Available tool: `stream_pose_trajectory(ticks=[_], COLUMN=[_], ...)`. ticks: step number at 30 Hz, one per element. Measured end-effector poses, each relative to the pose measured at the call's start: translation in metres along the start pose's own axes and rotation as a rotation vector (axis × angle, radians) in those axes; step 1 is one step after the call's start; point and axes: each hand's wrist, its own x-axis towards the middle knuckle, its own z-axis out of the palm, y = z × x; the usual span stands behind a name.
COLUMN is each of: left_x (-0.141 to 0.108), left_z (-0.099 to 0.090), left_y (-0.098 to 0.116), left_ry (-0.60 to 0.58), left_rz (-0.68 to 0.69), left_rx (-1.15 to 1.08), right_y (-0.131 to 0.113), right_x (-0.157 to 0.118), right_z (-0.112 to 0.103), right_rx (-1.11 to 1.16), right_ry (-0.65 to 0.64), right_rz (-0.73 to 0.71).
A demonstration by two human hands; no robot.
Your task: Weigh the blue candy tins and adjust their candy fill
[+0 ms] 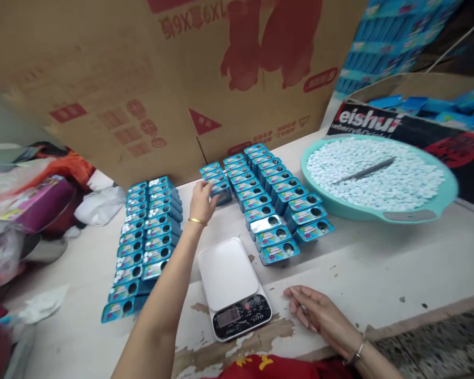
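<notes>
My left hand (203, 201) reaches to a short row of blue tins (210, 169) in the middle of the table. Its thumb and fingers close around the left end of the nearest tin (223, 198) there. Between my arms lies a white kitchen scale (227, 273) with a black display panel and a bare plate. Beside its right corner my right hand (314, 310) hovers low, palm turned inward, fingers loosely bent and apart, holding nothing. Two longer rows of blue tins (275, 251) with round dark openings stand to the right of the left hand.
More tin rows (120, 309), several topped with white pellets, stand left. A turquoise basin (363, 210) of pale pellets holds dark tweezers (367, 169). A large cardboard box (174, 95) walls the back; an open carton (414, 137) of blue packs is behind the basin. Plastic bags (100, 205) lie left.
</notes>
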Motion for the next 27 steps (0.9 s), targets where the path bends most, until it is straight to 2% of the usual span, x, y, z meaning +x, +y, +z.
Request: stream_pose_trajectory(ticks=[3,6,8,10,13,15,17,20,22,24,27], left_x=[-0.038,-0.097,-0.138,-0.174,-0.205,-0.210,-0.204,-0.187,-0.174,-0.161,-0.145], left_z=[-0.044,-0.098,-0.125,-0.137,-0.135,-0.131,-0.131,-0.133,-0.130,-0.120,-0.098], left_y=[0.014,0.022,0.019,0.010,0.000,0.003,0.019,0.056,0.081,0.101,0.118], left_ry=[-0.025,-0.030,-0.051,-0.114,-0.170,-0.162,-0.146,-0.180,-0.243,-0.313,-0.427], left_rz=[0.046,0.064,0.032,0.014,0.018,0.045,0.094,0.164,0.201,0.246,0.309], left_rx=[0.013,0.077,0.225,0.376,0.520,0.560,0.562,0.498,0.437,0.395,0.409], right_y=[-0.001,-0.003,-0.003,-0.003,-0.003,-0.004,-0.007,-0.013,-0.018,-0.022,-0.024], right_x=[-0.003,-0.006,-0.006,-0.007,-0.008,-0.010,-0.013,-0.019,-0.024,-0.029,-0.036], right_z=[-0.003,-0.006,-0.007,-0.007,-0.005,-0.005,-0.006,-0.008,-0.007,-0.004,0.001], right_rx=[-0.009,-0.021,-0.029,-0.034,-0.036,-0.022,0.028,0.108,0.104,0.075,0.042], right_ry=[-0.008,-0.033,-0.053,-0.065,-0.065,-0.049,-0.011,0.039,0.025,-0.019,-0.099], right_rz=[0.023,0.034,0.036,0.034,0.013,0.002,0.006,0.004,-0.004,0.003,0.014])
